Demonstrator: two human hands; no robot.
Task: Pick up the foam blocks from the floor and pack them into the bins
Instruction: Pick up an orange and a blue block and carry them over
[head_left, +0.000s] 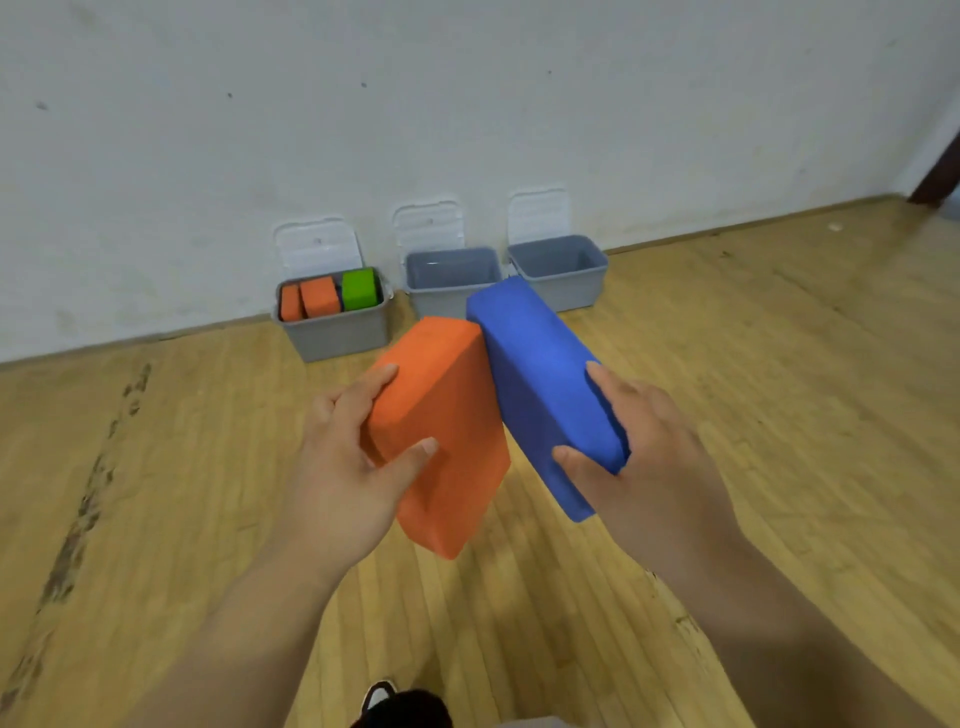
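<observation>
Left hand (337, 457) grips orange block (447, 415), right hand (649, 452) grips blue block (540, 374), both held above floor. Left bin (337, 332) approx full w/ blocks; middle bin (447, 296) & right bin (566, 286) look empty.

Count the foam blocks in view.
5. An orange block is in the left hand, a blue block in the right hand; two more orange blocks and a green block stand in the leftmost bin. Others may be hidden inside it.
</observation>
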